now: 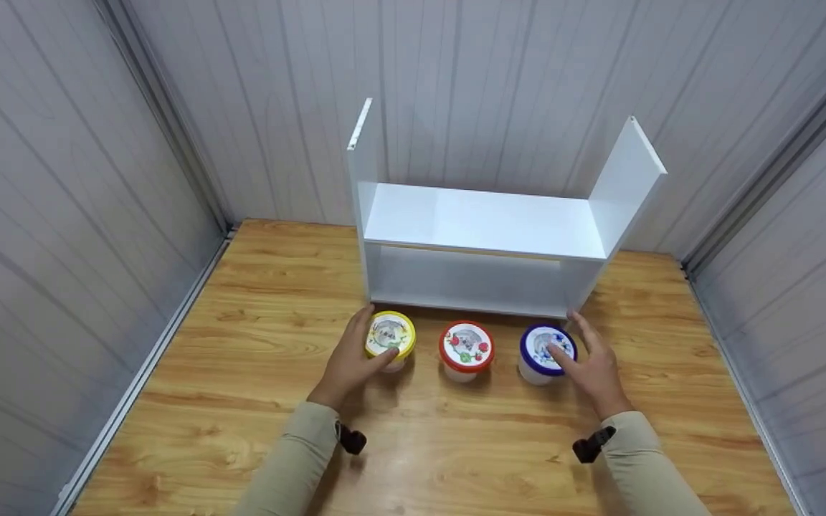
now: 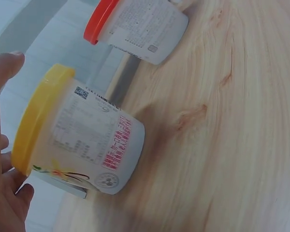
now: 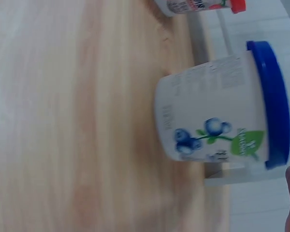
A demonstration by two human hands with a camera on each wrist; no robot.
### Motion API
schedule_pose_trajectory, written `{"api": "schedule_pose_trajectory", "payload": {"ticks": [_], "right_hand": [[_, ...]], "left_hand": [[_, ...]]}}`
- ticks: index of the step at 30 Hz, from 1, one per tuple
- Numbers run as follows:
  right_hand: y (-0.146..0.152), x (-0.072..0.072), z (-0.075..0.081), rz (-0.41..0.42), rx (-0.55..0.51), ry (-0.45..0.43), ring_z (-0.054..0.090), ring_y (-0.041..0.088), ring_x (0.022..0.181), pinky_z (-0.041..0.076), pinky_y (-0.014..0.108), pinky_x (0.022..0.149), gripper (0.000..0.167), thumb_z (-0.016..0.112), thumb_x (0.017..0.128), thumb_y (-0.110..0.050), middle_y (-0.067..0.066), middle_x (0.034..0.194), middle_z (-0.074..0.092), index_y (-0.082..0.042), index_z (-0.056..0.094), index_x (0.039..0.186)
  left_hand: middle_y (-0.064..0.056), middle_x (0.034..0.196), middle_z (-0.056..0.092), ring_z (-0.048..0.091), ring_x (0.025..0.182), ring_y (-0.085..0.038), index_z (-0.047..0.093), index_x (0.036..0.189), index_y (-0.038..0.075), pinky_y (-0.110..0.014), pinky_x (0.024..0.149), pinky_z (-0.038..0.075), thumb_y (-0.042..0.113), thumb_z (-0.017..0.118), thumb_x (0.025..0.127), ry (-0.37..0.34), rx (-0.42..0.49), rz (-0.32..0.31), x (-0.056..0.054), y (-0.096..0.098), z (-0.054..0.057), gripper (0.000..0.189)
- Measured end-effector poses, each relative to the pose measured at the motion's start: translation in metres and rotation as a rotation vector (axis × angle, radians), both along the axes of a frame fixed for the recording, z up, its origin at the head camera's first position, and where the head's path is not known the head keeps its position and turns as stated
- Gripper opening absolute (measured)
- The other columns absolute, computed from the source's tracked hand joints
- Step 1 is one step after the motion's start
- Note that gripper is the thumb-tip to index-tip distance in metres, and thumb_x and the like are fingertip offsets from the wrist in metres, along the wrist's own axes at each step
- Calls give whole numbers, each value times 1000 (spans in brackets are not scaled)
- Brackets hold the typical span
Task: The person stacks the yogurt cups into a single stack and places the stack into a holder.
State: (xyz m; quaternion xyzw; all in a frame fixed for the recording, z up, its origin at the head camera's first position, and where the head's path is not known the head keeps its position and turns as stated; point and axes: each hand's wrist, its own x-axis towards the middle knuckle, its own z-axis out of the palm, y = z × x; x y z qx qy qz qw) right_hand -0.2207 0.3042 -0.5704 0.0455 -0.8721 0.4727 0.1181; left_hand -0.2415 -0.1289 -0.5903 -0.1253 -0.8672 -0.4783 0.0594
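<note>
Three white tubs stand in a row on the wooden floor: one with a yellow lid (image 1: 388, 331), one with a red lid (image 1: 467, 345) and one with a blue lid (image 1: 546, 349). My left hand (image 1: 352, 358) is spread beside the yellow-lidded tub (image 2: 92, 135), its thumb over the lid in the head view. In the left wrist view that thumb shows apart from the lid. The right hand (image 1: 594, 369) reaches past the blue-lidded tub (image 3: 212, 111), thumb overlapping its lid. Fingertips of both hands come close to the front lower corners of the white shelf unit (image 1: 485, 222).
The shelf unit stands behind the tubs, its two side panels rising above the middle board. Pale panelled walls (image 1: 485, 86) enclose the wooden floor (image 1: 255, 344) at the back and both sides. Black wrist cameras sit at both cuffs.
</note>
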Motion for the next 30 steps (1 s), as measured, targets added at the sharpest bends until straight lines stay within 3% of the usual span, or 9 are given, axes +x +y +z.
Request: {"api": "schedule_pose_trajectory", "payload": {"ticks": [12,16,23,30], "right_hand": [[5,1,-25,20,-119,-111,28,32,150,21,50,123,86,78,91,-32,15,160,36,-6,32,158],[5,3,-28,19,-140,-116,26,31,150,19,49,123,87,79,90,-31,13,161,35,-8,31,159],[5,7,-33,40,-193,-131,21,32,152,16,49,124,91,79,90,-27,15,163,31,-7,26,160],[5,9,-37,15,-159,-152,21,33,152,18,51,123,92,80,89,-27,16,164,28,-5,25,160]], "left_hand": [[-21,160,31,31,147,-38,28,158,1,-56,119,27,33,73,93,-25,122,9,-3,-1,-14,85],[-17,162,30,27,150,-35,27,158,1,-54,121,22,29,62,101,-18,168,-9,-2,0,-16,72],[-7,165,26,15,154,-24,29,160,16,-51,124,13,24,47,109,-149,386,-7,3,0,-20,54],[-13,167,20,13,154,-24,24,161,13,-46,125,11,22,37,111,-223,454,-8,1,-2,-23,53]]}}
